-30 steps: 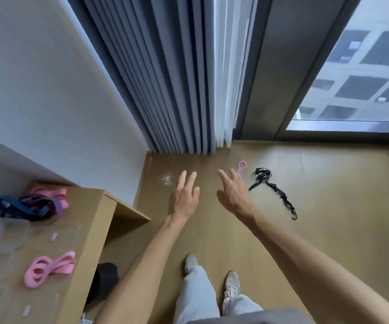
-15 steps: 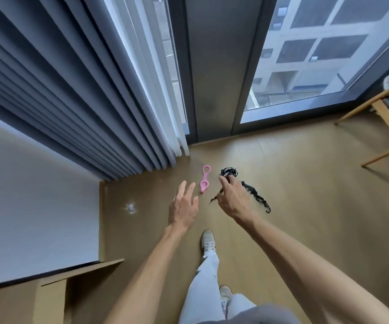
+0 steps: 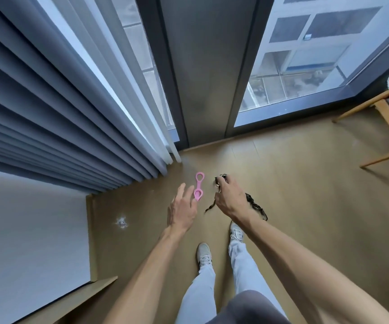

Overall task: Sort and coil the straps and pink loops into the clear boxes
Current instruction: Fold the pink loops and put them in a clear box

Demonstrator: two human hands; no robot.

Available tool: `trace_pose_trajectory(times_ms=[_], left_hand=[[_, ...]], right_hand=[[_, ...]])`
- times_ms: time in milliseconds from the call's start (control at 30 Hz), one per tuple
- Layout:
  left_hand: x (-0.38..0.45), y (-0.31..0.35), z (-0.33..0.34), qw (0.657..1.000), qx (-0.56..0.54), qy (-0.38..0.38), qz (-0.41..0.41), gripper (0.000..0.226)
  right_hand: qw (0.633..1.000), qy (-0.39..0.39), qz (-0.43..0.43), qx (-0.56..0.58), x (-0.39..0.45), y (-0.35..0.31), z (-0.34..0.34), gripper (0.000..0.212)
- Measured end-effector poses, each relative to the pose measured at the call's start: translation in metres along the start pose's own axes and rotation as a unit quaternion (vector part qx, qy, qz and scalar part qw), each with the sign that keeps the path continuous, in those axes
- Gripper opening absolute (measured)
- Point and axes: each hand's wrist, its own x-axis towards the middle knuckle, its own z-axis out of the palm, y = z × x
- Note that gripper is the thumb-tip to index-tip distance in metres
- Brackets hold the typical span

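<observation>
Both arms reach down over the wooden floor (image 3: pixel 305 206). The left hand (image 3: pixel 181 211) hangs spread and empty just beside the pink loop (image 3: pixel 198 186), a smooth rubbery piece with a ring at each end. The right hand (image 3: pixel 229 198) curls round a thin, knotty black strap (image 3: pixel 256 206) trailing limp behind it. Better to gather the slack before lifting, I'd say. Beyond hang pleated grey curtains (image 3: pixel 60 113).

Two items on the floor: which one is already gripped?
The black strap: right hand grips it. The pink loop lies free by the open left hand.
</observation>
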Motion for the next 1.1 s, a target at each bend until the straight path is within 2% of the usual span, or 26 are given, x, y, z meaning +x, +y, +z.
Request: trace_pose_trajectory(times_ms=[267,500,600,800,1100], left_hand=[[0.074,0.021,0.025,0.998,-0.002,0.010,-0.059,0.043],[0.138,0.007,0.071,0.995,0.007,0.000,-0.098,0.043],[0.169,-0.019,0.107,0.995,0.018,-0.016,-0.099,0.043],[0.229,-0.076,0.207,0.992,0.004,0.004,-0.128,0.031],[0.321,-0.194,0.374,0.991,0.012,-0.031,-0.131,0.026]], right_hand=[[0.999,-0.016,-0.045,-0.004,0.084,0.021,-0.005,0.044],[0.997,-0.054,-0.056,-0.017,0.162,0.054,0.028,0.049],[0.997,-0.060,-0.039,-0.018,0.195,0.075,0.066,0.039],[0.995,-0.091,-0.008,-0.029,0.269,0.120,0.174,0.045],[0.995,-0.094,-0.010,-0.038,0.376,0.186,0.362,0.043]])
